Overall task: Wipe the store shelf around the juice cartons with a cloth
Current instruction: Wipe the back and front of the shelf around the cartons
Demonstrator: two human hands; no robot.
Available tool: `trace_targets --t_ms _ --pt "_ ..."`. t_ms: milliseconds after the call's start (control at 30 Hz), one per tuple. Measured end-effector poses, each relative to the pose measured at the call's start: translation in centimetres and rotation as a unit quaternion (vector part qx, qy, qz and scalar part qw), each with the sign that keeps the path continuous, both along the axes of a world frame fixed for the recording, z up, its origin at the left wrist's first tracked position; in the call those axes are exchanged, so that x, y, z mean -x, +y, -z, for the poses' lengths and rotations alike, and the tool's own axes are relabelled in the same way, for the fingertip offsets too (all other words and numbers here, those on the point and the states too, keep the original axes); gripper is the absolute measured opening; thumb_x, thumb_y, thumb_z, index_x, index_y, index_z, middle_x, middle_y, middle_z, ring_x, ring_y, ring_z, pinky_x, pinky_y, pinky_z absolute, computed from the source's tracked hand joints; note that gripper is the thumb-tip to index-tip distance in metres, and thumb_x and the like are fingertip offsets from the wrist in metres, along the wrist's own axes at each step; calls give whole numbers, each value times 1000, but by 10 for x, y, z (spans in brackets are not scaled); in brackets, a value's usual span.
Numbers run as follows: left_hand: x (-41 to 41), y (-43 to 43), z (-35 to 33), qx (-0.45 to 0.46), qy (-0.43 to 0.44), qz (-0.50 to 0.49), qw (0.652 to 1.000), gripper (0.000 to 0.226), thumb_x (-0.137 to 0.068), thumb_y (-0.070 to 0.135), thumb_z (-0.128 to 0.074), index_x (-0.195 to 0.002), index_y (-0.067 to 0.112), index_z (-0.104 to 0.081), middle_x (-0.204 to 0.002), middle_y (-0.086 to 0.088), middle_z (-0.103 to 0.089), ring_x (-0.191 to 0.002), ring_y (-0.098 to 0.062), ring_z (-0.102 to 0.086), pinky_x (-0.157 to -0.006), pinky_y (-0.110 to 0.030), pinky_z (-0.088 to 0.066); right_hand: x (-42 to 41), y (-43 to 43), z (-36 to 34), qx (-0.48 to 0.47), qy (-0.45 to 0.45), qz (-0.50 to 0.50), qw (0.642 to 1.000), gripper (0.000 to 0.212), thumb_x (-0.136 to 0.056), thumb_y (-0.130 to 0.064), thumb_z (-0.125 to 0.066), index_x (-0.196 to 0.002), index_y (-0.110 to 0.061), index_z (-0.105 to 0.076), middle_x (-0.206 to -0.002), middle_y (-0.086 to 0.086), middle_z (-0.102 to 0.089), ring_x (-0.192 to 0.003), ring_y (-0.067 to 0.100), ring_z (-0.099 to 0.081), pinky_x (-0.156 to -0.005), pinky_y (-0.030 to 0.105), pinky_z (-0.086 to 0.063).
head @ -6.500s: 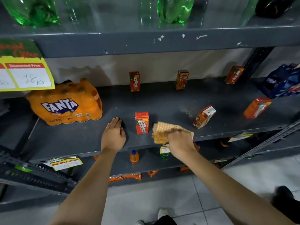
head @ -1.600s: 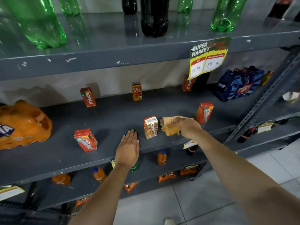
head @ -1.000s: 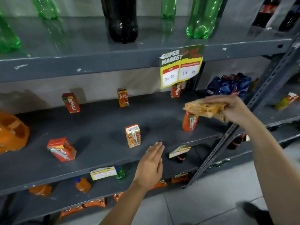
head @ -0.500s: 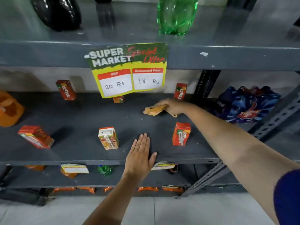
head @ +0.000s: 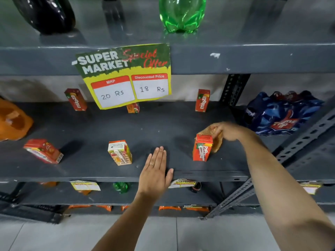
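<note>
The dark grey shelf (head: 101,127) holds several small juice cartons. My right hand (head: 229,131) grips an orange-yellow cloth (head: 216,142) and presses it on the shelf just behind and right of a red Maaza carton (head: 202,148). My left hand (head: 154,172) lies flat, fingers together, on the shelf's front edge. Left of it stands a white-faced carton (head: 119,153). A tilted red carton (head: 43,151) sits further left. Three cartons stand along the back wall: one at the left (head: 75,99), one half hidden behind the sign (head: 133,107), one at the right (head: 202,100).
A yellow price sign (head: 125,75) hangs from the upper shelf edge. An orange Fanta pack (head: 12,120) lies far left, a blue bottle pack (head: 279,113) far right. A slanted perforated metal brace (head: 282,156) crosses on the right. Bottles stand above and below.
My right hand drew the cloth from the back of the shelf forward and right, down beside the red carton. My left hand stayed flat on the front edge.
</note>
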State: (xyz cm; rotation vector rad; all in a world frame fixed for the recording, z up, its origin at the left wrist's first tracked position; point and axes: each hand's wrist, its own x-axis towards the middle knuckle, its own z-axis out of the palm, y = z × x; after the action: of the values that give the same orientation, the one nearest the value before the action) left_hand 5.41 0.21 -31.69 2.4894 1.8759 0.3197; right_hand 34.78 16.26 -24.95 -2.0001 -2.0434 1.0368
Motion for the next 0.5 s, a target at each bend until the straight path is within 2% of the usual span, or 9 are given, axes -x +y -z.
trace_targets --t_ms 33,100,133,167,200,233,267,367,500 --pt "0 0 1 2 5 0 1000 67 -97 44 -23 -148 1 -25 -157 -14 -23 -146 -25 -16 -118 -43 -12 -3 1 -7 -22 -23 -5 999 36 -86 11 -52 -100 -11 -77 -110 1 -72 -95 13 -66 -86 27 -53" --pt "0 0 1 4 13 0 1000 67 -97 45 -21 -148 2 -22 -157 -14 -20 -146 -25 -14 -119 -43 -11 2 10 -29 -79 15 34 996 37 -88 6 -50 -99 -15 -78 -79 -7 -75 -57 -4 -63 -54 13 -49" --pt "0 0 1 4 14 0 1000 67 -97 44 -21 -148 1 -23 -157 -14 -21 -146 -25 -14 -119 -43 -12 8 17 -37 -115 21 48 992 36 -91 2 -49 -102 -18 -77 -81 -6 -75 -55 -4 -61 -51 11 -46" --pt "0 0 1 3 13 0 1000 66 -97 44 -21 -148 1 -24 -157 -14 -22 -146 -25 -15 -119 -43 -12 18 24 -43 -140 8 43 989 36 -93 -2 -49 -108 -22 -75 -96 -1 -75 -68 1 -65 -60 14 -49" --pt "0 0 1 2 10 -1 1000 66 -97 44 -21 -147 1 -25 -157 -14 -23 -146 -25 -16 -119 -42 -12 29 29 -46 -148 -12 13 989 39 -94 -3 -48 -114 -26 -72 -116 3 -70 -90 10 -66 -78 21 -51" --pt "0 0 1 1 8 -2 1000 66 -97 43 -22 -147 1 -25 -156 -15 -24 -146 -26 -16 -119 -42 -11 40 32 -44 -136 -40 -32 989 45 -93 0 -47 -120 -29 -69 -130 4 -63 -109 19 -61 -94 30 -49" --pt "0 0 2 1 9 -3 1000 66 -97 43 -22 -147 0 -26 -156 -15 -24 -146 -26 -17 -119 -42 -11 50 31 -37 -112 -78 -75 988 51 -92 4 -46 -124 -31 -65 -138 5 -56 -118 25 -56 -102 36 -45" --pt "0 -1 3 2 8 -6 1000 66 -97 43 -21 -147 0 -27 -155 -15 -26 -145 -26 -18 -118 -42 -12 64 18 -12 -59 -164 -100 980 54 -87 -4 -54 -135 -28 -53 -142 8 -46 -122 32 -49 -102 46 -44" --pt "0 -1 6 1 11 -12 1000 67 -97 45 -15 -148 1 -22 -158 -13 -20 -146 -23 -11 -119 -39 -6 43 -12 -18 -31 -166 50 984 56 -83 -37 -63 -133 -21 -45 -138 13 -41 -122 40 -45 -103 50 -41"
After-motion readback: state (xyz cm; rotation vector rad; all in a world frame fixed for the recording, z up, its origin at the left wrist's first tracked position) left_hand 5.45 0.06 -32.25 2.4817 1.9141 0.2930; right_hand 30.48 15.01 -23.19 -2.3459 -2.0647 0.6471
